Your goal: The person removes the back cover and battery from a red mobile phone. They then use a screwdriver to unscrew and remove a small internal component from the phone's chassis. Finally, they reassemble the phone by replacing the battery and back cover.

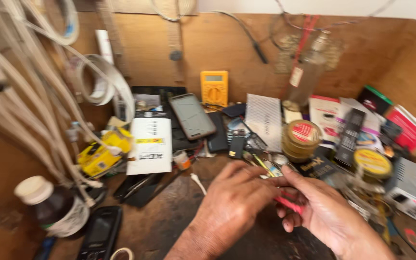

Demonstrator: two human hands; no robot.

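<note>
My left hand (232, 202) and my right hand (323, 212) meet over the dark middle of a cluttered wooden workbench (6, 159). Together their fingertips pinch a small flat part (271, 171) with yellow and green on it; motion blur hides what it is. A red-handled tool (291, 203) lies across my right palm under curled fingers. Just beyond the fingers are small phone parts (239, 142) and a round tin with a red label (302, 139).
A smartphone (192, 115) leans on dark boxes at the back, next to a yellow multimeter (214, 87). White cables (34, 86) hang at left. A brown bottle (54, 207) and a black keypad phone (99, 233) sit near left. A remote (350, 130) and grey box (412, 190) lie right.
</note>
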